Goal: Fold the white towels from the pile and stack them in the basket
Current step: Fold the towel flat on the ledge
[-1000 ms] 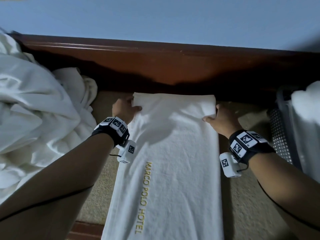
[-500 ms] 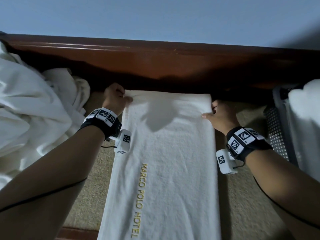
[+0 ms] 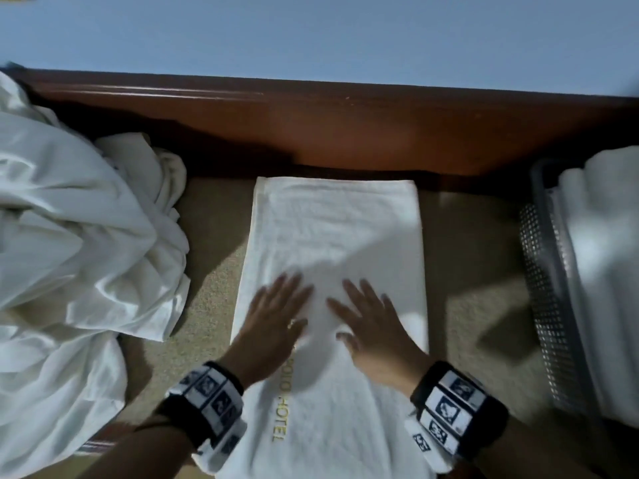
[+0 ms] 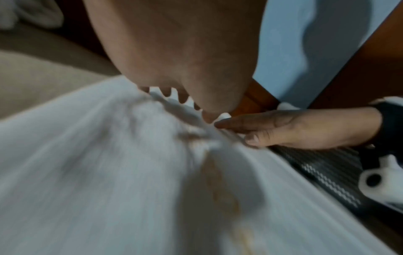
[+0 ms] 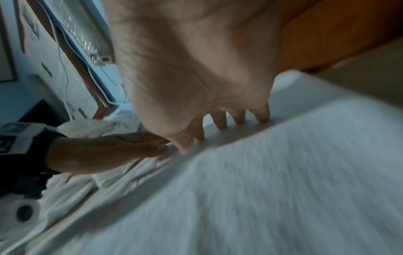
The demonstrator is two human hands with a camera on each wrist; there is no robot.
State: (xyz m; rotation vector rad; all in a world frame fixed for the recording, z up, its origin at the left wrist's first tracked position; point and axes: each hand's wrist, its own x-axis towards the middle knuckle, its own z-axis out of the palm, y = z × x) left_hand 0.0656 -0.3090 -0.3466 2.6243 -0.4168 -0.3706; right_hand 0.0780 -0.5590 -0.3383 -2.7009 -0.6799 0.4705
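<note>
Head view: one long white terry towel (image 3: 332, 236) with gold lettering; two hands, left hand (image 3: 273, 319) and right hand (image 3: 373, 323), flat side by side, each grip wide, fingers spread, holding nothing.

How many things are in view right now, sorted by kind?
Flat towel under both hands: 1
Unfolded towel pile: 1
Basket holding folded towels: 1
Hands, left hand and right hand: 2
Total: 5

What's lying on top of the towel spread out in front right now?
Both hands press flat on the towel: left hand, right hand, fingers straight. They cover part of the gold lettering; only "HOTEL" reads clearly.
</note>
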